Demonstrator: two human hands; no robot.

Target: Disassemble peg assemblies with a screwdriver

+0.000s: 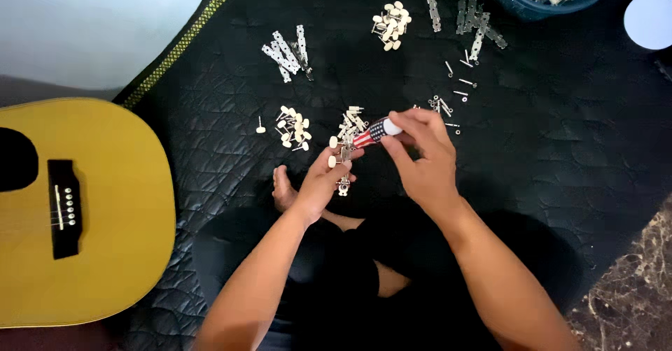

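2 bare hands meet near the middle of the view, over a black quilted mat (546,155). We see the left hand (323,183) curled closed around a tuning-peg strip (343,165), a short metal piece with cream knobs that pokes out above and below the fingers. The right hand (423,158) pinches a small screwdriver (374,132) with a striped red, white and blue handle and a white cap; thumb and forefinger close on the capped end, and the other fingers arch loosely. The screwdriver lies slanted, its tip pointing toward 8 o'clock and meeting the strip in the left hand.

At 12 o'clock from the hands we see a heap of cream knobs (390,23), and at 11 o'clock a cluster of metal plates (287,51). A second heap of knobs (294,127) sits at 9 o'clock, just beside the left hand, with 1 single knob (260,128) a little farther out. Loose screws (458,81) are scattered at 1 o'clock, near the right hand, and more metal strips (476,18) lie beyond them. A blue bowl (511,1) of parts stands at the top edge, and a white round lid (649,20) at 2 o'clock. A yellow guitar (105,211) fills the 9 o'clock side, well apart from both hands.
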